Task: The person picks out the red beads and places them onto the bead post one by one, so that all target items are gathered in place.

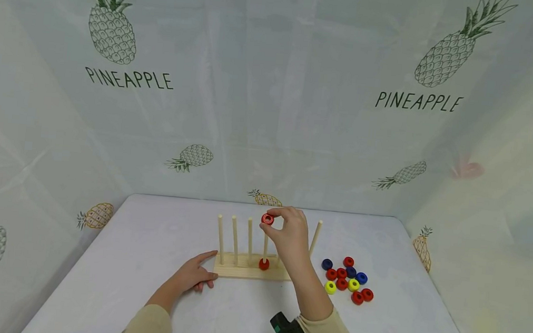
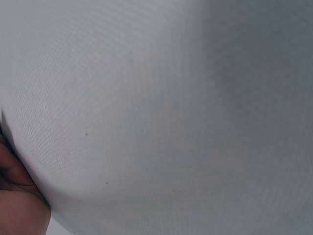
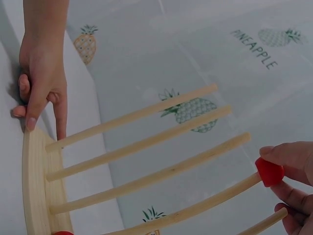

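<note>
Raised red bead [image 3: 270,172], likely light and hard, is suiting the right hand's [image 1: 291,234] rim pinch; the left hand [image 1: 193,273], index extended, is touching the pegboard [image 1: 240,271].

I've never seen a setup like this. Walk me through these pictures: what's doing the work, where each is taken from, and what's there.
No robot here: a person works with two bare hands. The wide picture comes from a camera on the head, looking forward and down. The other two come from wrist cameras: the left one sees mostly a pale surface, the right one the pegs and both hands. On the white table stands a wooden base carrying those pegs; loose rings in red, blue and yellow lie to its right. The left hand touches the base's left end. The right hand pinches a red ring at one peg's tip; a second red ring sits at that peg's foot.
</note>
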Demonstrator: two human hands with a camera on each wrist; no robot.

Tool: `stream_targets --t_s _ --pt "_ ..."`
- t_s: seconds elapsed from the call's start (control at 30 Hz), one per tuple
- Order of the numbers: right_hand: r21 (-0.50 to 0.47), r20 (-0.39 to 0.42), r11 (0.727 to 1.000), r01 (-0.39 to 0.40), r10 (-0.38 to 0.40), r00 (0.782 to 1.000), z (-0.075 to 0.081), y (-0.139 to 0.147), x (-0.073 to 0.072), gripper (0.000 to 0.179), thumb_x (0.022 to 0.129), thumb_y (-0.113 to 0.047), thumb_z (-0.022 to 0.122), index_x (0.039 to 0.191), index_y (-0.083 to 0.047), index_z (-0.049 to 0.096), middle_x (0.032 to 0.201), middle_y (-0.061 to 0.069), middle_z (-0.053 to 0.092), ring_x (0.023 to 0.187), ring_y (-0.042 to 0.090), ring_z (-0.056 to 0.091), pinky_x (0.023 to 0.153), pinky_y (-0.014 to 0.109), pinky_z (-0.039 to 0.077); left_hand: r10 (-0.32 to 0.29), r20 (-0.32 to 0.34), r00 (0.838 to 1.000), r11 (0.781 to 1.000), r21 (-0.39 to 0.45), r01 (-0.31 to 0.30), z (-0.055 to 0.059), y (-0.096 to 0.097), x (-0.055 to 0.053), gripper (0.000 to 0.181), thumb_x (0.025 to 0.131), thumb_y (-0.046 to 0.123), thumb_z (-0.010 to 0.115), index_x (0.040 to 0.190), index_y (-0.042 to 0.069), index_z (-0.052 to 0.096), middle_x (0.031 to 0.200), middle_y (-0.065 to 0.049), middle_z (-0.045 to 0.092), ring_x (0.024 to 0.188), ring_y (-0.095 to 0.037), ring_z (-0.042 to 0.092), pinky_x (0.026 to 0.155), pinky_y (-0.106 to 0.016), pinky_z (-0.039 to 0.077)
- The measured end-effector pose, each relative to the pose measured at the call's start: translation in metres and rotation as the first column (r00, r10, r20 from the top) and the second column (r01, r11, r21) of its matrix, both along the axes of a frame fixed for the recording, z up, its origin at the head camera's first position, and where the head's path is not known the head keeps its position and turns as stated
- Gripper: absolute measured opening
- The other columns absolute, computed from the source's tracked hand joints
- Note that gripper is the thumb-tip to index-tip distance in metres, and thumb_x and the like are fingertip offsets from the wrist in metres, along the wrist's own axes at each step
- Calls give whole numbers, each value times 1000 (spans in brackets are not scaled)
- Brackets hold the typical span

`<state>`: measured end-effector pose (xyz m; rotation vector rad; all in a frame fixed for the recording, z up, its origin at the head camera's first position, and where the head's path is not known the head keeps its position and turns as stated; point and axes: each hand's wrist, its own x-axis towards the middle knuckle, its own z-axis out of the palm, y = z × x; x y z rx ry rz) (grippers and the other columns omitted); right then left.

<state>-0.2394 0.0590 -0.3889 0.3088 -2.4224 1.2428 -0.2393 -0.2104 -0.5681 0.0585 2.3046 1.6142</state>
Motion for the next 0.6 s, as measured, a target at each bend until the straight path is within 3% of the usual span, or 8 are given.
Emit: stream_targets --t_s 0.6 --pt "79 -36 997 7 -4 999 -3 -1 -1 24 74 -15 87 95 -8 76 94 2 67 100 26 54 89 42 43 26 9 1000 1000 -9 -26 3 3 2 77 87 10 73 151 5 32 63 -9 67 40 -6 44 42 -22 39"
